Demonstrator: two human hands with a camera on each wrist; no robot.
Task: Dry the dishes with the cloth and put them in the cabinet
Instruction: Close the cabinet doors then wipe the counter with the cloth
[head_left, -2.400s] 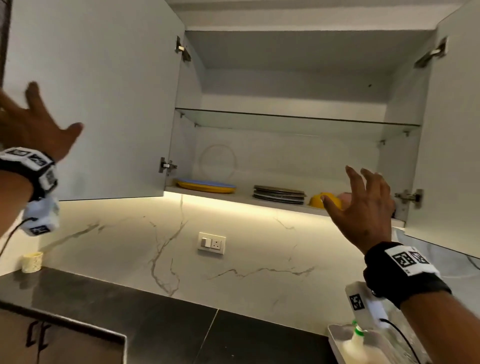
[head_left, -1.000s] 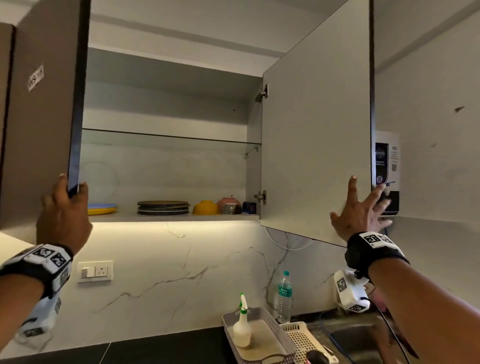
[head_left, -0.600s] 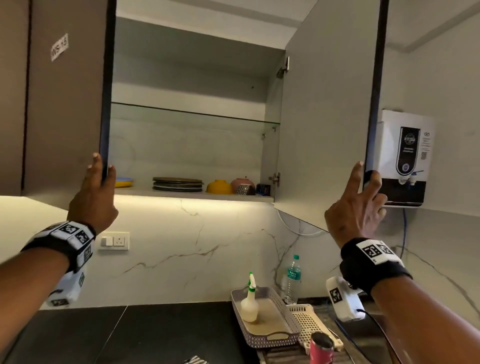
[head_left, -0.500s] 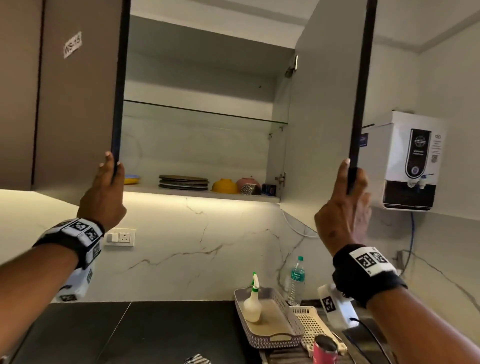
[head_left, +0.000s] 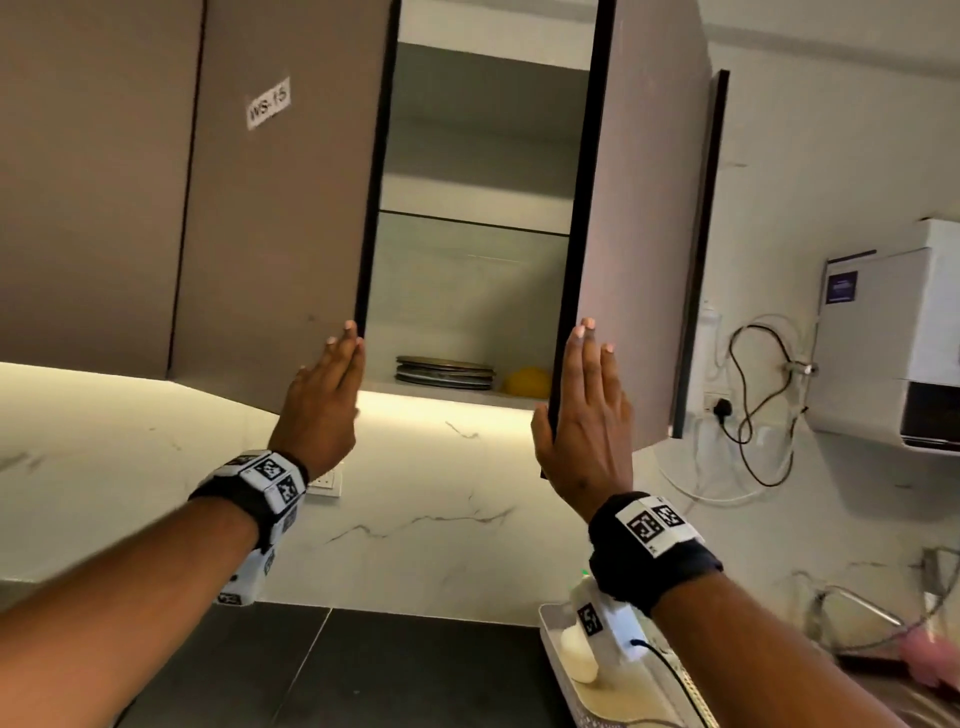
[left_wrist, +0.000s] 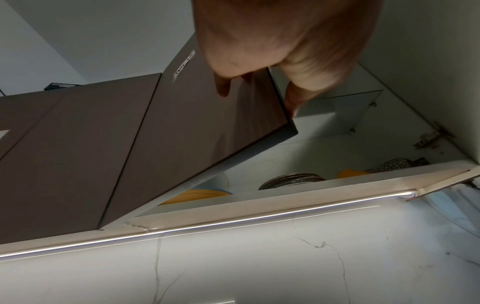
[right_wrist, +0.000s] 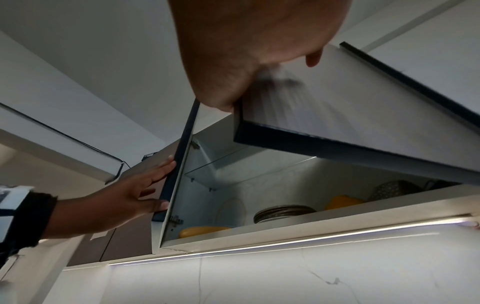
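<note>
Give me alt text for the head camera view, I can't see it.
Two flat hands, left hand and right hand, press on the half-shut left door and right door of a wall cabinet. Between them show stacked plates and a yellow bowl on the bottom shelf.

A white box-shaped water purifier hangs on the marble-patterned wall at the right, with a dark loop of cable running from a wall socket beside it. A white double switch plate sits on the veined white backsplash. Below lies the dark stone counter, carrying a pale perforated plastic tray at its right end.
</note>
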